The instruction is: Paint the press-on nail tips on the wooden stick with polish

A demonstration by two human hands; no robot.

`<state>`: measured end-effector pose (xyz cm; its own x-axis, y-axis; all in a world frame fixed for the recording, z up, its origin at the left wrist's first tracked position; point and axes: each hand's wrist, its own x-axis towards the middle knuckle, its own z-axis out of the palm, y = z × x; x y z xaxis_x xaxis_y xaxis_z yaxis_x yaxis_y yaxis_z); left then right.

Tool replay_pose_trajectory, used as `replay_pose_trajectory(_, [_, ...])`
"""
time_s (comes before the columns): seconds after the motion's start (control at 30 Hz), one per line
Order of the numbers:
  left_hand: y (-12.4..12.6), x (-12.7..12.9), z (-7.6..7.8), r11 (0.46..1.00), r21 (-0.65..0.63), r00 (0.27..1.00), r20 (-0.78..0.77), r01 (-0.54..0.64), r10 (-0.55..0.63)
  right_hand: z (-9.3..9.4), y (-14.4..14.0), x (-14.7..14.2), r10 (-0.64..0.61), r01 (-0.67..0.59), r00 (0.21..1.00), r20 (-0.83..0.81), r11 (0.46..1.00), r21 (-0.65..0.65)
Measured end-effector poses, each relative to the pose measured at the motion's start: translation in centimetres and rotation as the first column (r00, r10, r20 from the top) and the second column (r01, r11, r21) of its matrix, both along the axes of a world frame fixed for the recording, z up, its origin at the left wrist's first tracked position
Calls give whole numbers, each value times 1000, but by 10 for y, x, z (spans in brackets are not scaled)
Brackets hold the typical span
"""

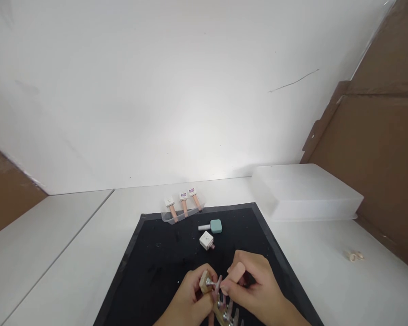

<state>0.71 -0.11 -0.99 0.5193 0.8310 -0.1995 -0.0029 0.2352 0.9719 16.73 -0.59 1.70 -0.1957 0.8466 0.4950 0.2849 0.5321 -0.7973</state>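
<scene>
My left hand (pixel 190 301) is closed around a nail-tip practice stand (pixel 204 281), a light-coloured base with metal posts carrying false nails (pixel 219 283). Several more nails on posts fan out toward the bottom edge. Between the fingers of my right hand (pixel 258 287) is a peach nail polish brush cap (pixel 237 272), held close beside the nearest false nail. My fingers hide the bristles, so contact with the nail cannot be made out. Just beyond both hands, a white square polish bottle (pixel 206 240) lies on the black mat, its neck uncapped. A mint-green bottle with a pale cap (pixel 216 226) lies behind it.
A clear tray (pixel 172 221) at the mat's back edge holds three white polish bottles (pixel 183 196) with peach caps. The black mat (pixel 149 267) covers the middle of the white table. A translucent bin (pixel 313 194) stands back right; small beige rings (pixel 352 257) lie at right.
</scene>
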Motion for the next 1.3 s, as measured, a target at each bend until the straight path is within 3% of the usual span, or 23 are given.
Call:
replay_pose_trajectory(0.17, [-2,0,1,1000,-27,1000,0,0,0,2,1,1,-85,82,996,34,994,74])
replay_pose_trajectory(0.33, [-3,-1,4,999,-38,999,32,0,1,3,0,1,-156,157,987,-35,987,32])
replay_pose_trajectory(0.47, [-3,0,9,999,-43,999,40,1,1,4,-2,2,-18,15,995,-96,999,-28])
replay_pose_trajectory(0.6, [-1,3,11,999,-46,999,40,-11,13,5,-3,3,85,-87,996,-29,994,-73])
replay_pose_trajectory(0.97, [-3,1,11,998,-58,1000,20,1,0,4,0,1,-130,127,991,-36,989,-77])
replay_pose_trajectory(1.2, [-2,3,9,999,-52,999,39,-15,17,3,-3,2,71,-79,993,-90,993,-91])
replay_pose_trajectory(1.3, [-2,4,9,998,-58,999,43,-19,22,2,-3,1,75,-80,996,-52,990,-113])
